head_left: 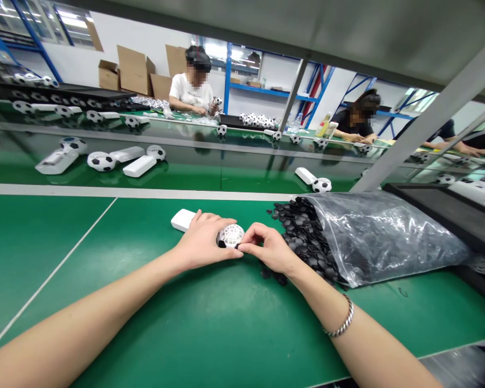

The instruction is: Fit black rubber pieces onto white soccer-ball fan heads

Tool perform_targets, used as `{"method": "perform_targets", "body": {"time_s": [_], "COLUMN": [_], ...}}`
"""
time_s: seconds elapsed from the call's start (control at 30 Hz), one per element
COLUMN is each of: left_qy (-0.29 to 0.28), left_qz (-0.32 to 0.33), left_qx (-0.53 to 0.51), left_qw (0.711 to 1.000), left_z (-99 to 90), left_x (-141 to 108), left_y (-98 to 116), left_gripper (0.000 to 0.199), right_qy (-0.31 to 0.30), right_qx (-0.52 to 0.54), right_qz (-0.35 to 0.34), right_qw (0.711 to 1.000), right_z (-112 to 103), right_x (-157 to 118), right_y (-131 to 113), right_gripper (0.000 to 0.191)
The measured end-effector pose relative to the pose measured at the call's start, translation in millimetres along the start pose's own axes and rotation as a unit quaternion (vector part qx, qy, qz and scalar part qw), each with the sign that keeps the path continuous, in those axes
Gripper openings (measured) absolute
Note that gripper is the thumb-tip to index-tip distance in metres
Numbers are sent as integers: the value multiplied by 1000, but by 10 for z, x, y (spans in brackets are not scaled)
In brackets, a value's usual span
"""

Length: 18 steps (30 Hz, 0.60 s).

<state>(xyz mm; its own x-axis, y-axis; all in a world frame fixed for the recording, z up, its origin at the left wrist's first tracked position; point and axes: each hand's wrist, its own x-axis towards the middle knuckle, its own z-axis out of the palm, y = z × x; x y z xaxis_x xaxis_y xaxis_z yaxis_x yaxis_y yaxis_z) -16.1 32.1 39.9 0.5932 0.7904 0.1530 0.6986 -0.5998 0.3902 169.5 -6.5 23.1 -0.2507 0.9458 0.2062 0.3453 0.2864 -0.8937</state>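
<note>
My left hand (206, 240) is wrapped round a small white football-shaped fan (231, 235) with black patches low on its side. Its white handle (182, 220) sticks out to the left beyond my fingers. My right hand (267, 247) is closed in a pinch at the ball's right edge, by a dark patch; whether a loose piece sits between the fingertips is too small to tell. Just right of that hand, black pieces (303, 231) spill from a clear plastic bag (388, 234) onto the green table (210, 334).
Beyond a white strip (145, 191), several football fans (101, 160) lie on a green conveyor, one (321, 185) behind the bag. A slanted grey post (424, 124) and a black tray (440, 215) stand at the right. People (192, 89) work across the line.
</note>
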Motion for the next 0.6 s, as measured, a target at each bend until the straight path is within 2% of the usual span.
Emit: {"method": "perform_targets", "body": {"time_s": [0.2, 0.43, 0.6], "left_qy": [17, 18, 27], "left_qz": [6, 40, 59], "left_qx": [-3, -26, -51], "left_qw": [1000, 999, 997], "left_z": [32, 45, 37], "left_x": [-24, -9, -5], "left_y": [50, 21, 11], "left_gripper": [63, 59, 51], "right_qy": [-9, -4, 7], "right_qx": [44, 38, -8], "right_qz": [42, 60, 65], "right_qw": [998, 997, 998], "right_z": [-5, 12, 3], "right_x": [19, 27, 47], "right_y": [63, 79, 33], "right_gripper": [18, 31, 29]}}
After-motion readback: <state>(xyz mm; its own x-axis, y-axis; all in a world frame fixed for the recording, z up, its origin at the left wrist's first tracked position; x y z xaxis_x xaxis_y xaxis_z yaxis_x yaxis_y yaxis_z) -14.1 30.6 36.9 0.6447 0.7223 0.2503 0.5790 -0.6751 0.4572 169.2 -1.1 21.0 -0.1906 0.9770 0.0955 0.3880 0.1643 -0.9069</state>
